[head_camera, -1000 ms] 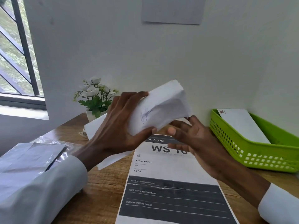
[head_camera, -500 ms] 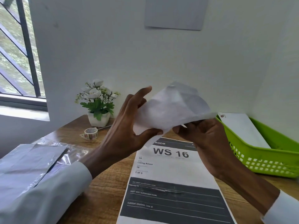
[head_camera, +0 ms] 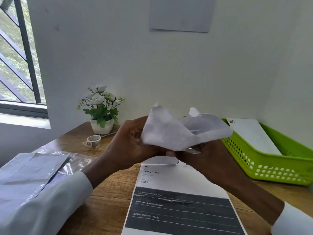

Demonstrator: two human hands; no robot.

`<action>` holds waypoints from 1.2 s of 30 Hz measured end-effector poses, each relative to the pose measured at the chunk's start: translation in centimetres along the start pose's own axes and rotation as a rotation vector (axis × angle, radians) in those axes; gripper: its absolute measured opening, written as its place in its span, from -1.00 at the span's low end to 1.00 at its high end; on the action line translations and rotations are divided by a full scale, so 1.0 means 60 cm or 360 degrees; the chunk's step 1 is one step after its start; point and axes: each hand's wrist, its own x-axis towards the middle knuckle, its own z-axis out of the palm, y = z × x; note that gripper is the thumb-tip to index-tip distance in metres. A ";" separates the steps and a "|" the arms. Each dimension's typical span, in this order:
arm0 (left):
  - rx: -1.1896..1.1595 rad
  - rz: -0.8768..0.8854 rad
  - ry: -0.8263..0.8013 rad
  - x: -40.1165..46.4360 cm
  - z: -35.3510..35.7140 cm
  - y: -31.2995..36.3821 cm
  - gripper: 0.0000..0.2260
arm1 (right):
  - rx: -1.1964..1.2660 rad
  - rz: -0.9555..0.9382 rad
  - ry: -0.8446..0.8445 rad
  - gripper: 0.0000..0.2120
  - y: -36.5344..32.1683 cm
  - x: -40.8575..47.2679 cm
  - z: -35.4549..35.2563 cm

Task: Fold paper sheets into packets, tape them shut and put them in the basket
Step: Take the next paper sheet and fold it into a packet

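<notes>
Two hands pinch one half-folded paper sheet in the air above the tabletop's middle.

Left hand [head_camera: 133, 143] grips the sheet's [head_camera: 171, 133] left edge, fingers curled behind it; right hand [head_camera: 208, 155] pinches the underside from below, a thin metallic sliver showing at its fingers, identity unclear. Flaps gape, untaped. Printed form [head_camera: 179, 200] lies flat beneath, toward the near edge. Green basket [head_camera: 271, 168] sits at the right edge, a white envelope [head_camera: 254, 134] inside. Tape roll [head_camera: 94, 141] lies toward the far left, beside the flower pot [head_camera: 101, 127]. Risk, as judged: freeing a hand for tape could let the loose folds spring open.
</notes>
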 end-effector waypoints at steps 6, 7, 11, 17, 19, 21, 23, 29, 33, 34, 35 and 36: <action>-0.0207 -0.0103 -0.0110 -0.005 0.001 0.004 -0.71 | -0.0035 -0.0094 0.0115 -0.56 0.000 0.004 -0.006; -0.0229 -0.0129 -0.0085 -0.005 0.001 0.001 -0.68 | -0.0068 -0.0110 0.0160 -0.64 0.001 0.005 -0.006; -0.0138 -0.0232 0.0012 -0.003 0.000 -0.013 -0.68 | 0.0018 -0.0139 0.0202 -0.79 -0.002 0.003 -0.001; 0.0150 -0.0195 0.0045 -0.005 -0.004 -0.015 -0.71 | 0.0092 -0.0272 0.0311 -0.68 -0.015 0.003 -0.004; 0.0220 -0.0027 0.0096 0.001 -0.003 -0.010 -0.78 | -0.0114 -0.0265 0.0319 -0.78 -0.005 0.007 -0.013; 0.0279 0.0059 0.0142 0.004 -0.001 -0.010 -0.86 | -0.0242 -0.0220 0.0316 -0.88 0.003 0.009 -0.021; 0.0303 0.0046 0.0182 0.003 -0.001 -0.014 -0.90 | -0.0290 -0.0268 0.0324 -0.88 0.002 0.011 -0.027; 0.0430 0.0054 0.0248 -0.002 -0.011 -0.021 -0.95 | -0.0280 -0.0475 0.0379 -0.83 -0.007 0.013 -0.043; 0.0380 0.0104 0.0260 -0.002 -0.008 -0.016 -0.85 | -0.0337 -0.0440 0.0396 -0.87 -0.011 0.013 -0.046; 0.0365 0.0104 0.0269 -0.002 -0.008 -0.015 -0.84 | -0.0339 -0.0441 0.0406 -0.86 -0.012 0.012 -0.047; 0.0367 0.0099 0.0283 -0.002 -0.008 -0.015 -0.84 | -0.0331 -0.0433 0.0427 -0.82 -0.013 0.011 -0.047; 0.0369 0.0089 0.0310 -0.003 -0.007 -0.014 -0.87 | -0.0315 -0.0425 0.0456 -0.75 -0.012 0.010 -0.046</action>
